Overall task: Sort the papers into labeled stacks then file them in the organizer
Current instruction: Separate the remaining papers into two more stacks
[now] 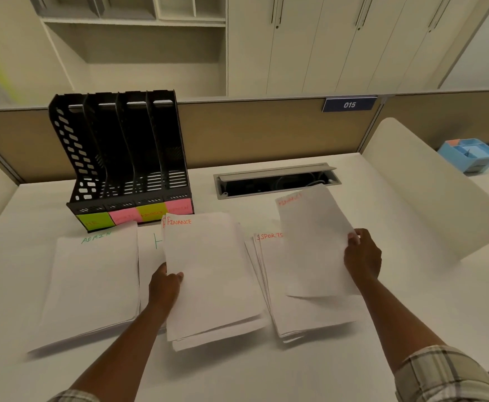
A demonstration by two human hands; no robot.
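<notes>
On the white bench (382, 204), the left hand (163, 288) has its grip on the white "FINANCE" paper stack (211, 274); the right hand (362, 258) lifts one white sheet (312, 242) above the "SPORTS" stack (301, 314). The black four-slot plastic organizer (121, 158) stands at eleven o'clock.

Both arms are bare from the hands back most of the way, no watch, rings or bands anywhere near the fingers. The left hand (163, 288) and right hand (362, 258) are ungloved. Well back from each hand there's a plaid sleeve, cream and grey-green checks with darker lines: the right sleeve (443, 375) shows plenty, the left sleeve (75, 397) just a sliver at the frame edge.
</notes>
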